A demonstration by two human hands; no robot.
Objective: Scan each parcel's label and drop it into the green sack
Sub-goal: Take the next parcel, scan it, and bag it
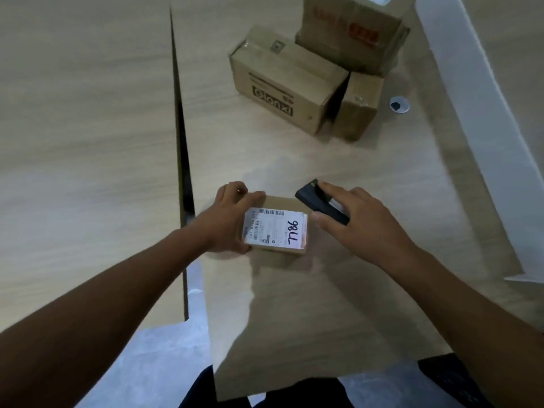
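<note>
Your right hand (362, 222) covers most of the black scanner (319, 203), so you can't see its window or trigger. Your left hand (228, 219) hides the small parcel's (278, 228) left side. Its label's (275, 229) fine print is too blurred to read. The tallest box (353, 30) behind is cut off by the top edge.

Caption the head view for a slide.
Left hand steadies a small labelled cardboard parcel on a pale wooden table; right hand holds a black handheld scanner.
</note>
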